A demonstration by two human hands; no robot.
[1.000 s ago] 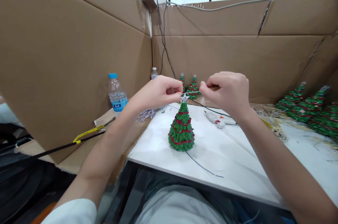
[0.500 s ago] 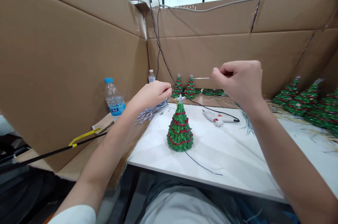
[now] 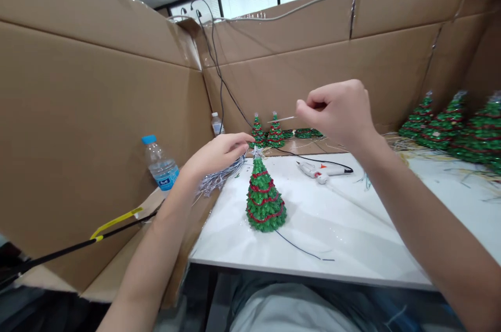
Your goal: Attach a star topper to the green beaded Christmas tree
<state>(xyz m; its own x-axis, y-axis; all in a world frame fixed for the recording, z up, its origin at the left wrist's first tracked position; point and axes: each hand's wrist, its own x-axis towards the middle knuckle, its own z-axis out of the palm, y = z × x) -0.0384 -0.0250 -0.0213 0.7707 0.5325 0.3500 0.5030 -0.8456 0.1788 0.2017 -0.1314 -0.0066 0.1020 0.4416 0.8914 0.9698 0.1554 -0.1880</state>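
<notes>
A small green Christmas tree [image 3: 265, 201] with red garland stands near the front of the table, a clear star [image 3: 256, 152] at its tip. My left hand [image 3: 223, 155] hovers just left of and above the star, fingers stretched and the thumb apart from them; whether it touches the star I cannot tell. Raised higher to the right, my right hand [image 3: 340, 113] is closed around one end of a thin pale strand [image 3: 284, 119], which points left past the far trees. A dark wire [image 3: 299, 248] runs from the tree's base over the tabletop.
A glue gun [image 3: 323, 171] lies on the white table [image 3: 332, 222] right of the tree. Two trees [image 3: 275, 136] stand at the back, several more [image 3: 450, 126] at the right. Silvery wires [image 3: 219, 180] and a water bottle [image 3: 160, 165] sit left. Cardboard walls [image 3: 313, 71] enclose the table.
My left hand's pinch has loosened and its fingers have spread. The right hand still holds the strand, which now slants slightly. The whole view has tilted and shifted.
</notes>
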